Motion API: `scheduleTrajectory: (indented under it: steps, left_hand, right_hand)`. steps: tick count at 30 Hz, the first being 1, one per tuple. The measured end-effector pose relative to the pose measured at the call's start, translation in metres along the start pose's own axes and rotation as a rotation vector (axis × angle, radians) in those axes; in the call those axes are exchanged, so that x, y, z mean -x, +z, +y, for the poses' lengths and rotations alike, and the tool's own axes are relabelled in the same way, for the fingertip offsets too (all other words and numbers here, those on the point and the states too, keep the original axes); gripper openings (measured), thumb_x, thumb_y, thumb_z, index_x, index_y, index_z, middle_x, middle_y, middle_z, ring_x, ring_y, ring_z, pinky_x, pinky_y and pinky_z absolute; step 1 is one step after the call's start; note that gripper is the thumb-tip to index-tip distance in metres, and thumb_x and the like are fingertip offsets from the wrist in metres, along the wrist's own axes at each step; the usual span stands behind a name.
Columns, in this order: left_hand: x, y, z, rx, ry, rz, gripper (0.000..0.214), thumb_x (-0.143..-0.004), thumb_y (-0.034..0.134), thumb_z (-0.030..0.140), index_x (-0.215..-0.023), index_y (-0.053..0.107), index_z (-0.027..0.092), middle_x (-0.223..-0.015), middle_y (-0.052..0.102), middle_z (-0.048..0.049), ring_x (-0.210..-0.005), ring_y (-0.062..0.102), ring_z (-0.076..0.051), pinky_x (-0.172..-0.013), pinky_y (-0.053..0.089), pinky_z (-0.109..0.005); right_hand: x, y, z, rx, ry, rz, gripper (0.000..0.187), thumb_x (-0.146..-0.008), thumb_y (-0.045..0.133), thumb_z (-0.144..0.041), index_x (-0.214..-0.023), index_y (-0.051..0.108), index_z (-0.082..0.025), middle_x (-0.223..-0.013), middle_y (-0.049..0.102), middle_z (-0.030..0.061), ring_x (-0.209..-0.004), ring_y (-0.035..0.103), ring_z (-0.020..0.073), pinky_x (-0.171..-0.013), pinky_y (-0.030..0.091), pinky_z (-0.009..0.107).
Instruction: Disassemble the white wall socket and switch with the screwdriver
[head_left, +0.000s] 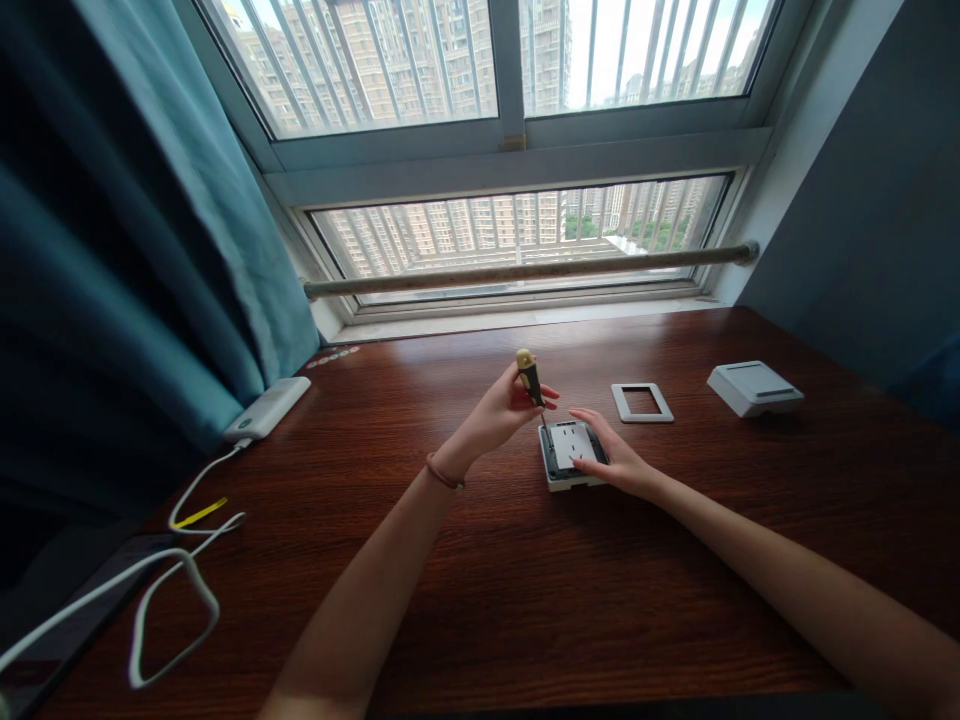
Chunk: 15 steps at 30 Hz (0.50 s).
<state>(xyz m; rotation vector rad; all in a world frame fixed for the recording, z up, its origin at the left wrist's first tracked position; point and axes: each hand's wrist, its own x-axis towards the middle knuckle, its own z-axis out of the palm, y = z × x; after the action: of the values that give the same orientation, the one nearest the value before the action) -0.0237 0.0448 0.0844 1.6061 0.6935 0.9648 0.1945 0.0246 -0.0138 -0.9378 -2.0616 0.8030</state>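
My left hand [504, 405] has its fingers closed round a screwdriver [529, 378] with a yellow and black handle. The screwdriver stands nearly upright, its shaft pointing down at the left side of a wall socket [568, 446]. Whether the tip sits in a screw is too small to tell. The socket lies face up on the table, its white slotted face set in a dark inner frame on a white box. My right hand [616, 462] grips the socket from the right, thumb on the near side and fingers at the far side.
A white square cover frame [642, 403] lies beyond my right hand, and a white box [754, 387] sits further right. On the left are a white power strip [268, 409] with its cable [202, 590] and a yellow strip [200, 514]. The wooden table [480, 620] meets a window behind.
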Motion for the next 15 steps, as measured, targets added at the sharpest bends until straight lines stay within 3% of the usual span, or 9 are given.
scheduleTrajectory:
  steps: [3,5,7,12,15]
  left_hand:
    - [-0.001,0.003,-0.007,-0.272,0.019,0.233,0.060,-0.063,0.075,0.029,-0.112,0.043,0.015,-0.079,0.062,-0.0037,-0.074,0.061,-0.018,-0.070,0.048,-0.033]
    - [-0.003,0.005,-0.011,-0.374,0.021,0.313,0.055,-0.062,0.075,0.031,-0.106,0.047,0.015,-0.076,0.060,-0.0021,-0.070,0.060,-0.017,-0.067,0.048,-0.032]
    - [-0.003,0.006,-0.012,-0.295,0.029,0.277,0.052,-0.064,0.073,0.029,-0.106,0.046,0.015,-0.081,0.061,-0.0034,-0.075,0.061,-0.017,-0.070,0.048,-0.032]
    - [-0.001,0.003,-0.001,0.065,0.007,0.018,0.060,-0.069,0.069,0.018,-0.119,0.036,0.018,-0.106,0.061,-0.0116,-0.104,0.057,-0.021,-0.084,0.045,-0.033]
    - [0.000,0.003,0.002,0.072,-0.023,-0.021,0.059,-0.069,0.069,0.018,-0.119,0.037,0.017,-0.099,0.065,-0.0111,-0.097,0.061,-0.020,-0.082,0.046,-0.032]
  right_hand:
    - [0.000,0.000,0.000,0.002,-0.002,-0.002,0.067,-0.077,0.060,-0.041,-0.134,0.030,-0.022,-0.137,0.033,0.0111,-0.129,0.029,0.0268,-0.108,0.022,0.043]
    - [0.000,-0.001,-0.001,0.003,-0.001,-0.003,0.067,-0.077,0.060,-0.041,-0.134,0.031,-0.022,-0.137,0.033,0.0113,-0.129,0.028,0.0267,-0.109,0.021,0.043]
    - [0.000,-0.001,0.000,0.003,-0.002,-0.005,0.067,-0.077,0.060,-0.041,-0.134,0.031,-0.021,-0.137,0.033,0.0114,-0.129,0.028,0.0266,-0.109,0.021,0.043]
    - [0.000,-0.001,0.000,0.003,-0.003,-0.008,0.067,-0.077,0.060,-0.040,-0.135,0.030,-0.022,-0.137,0.032,0.0110,-0.129,0.028,0.0265,-0.109,0.021,0.043]
    - [0.000,-0.001,-0.001,0.000,0.003,-0.007,0.067,-0.077,0.060,-0.041,-0.134,0.030,-0.022,-0.137,0.032,0.0112,-0.130,0.027,0.0268,-0.109,0.021,0.044]
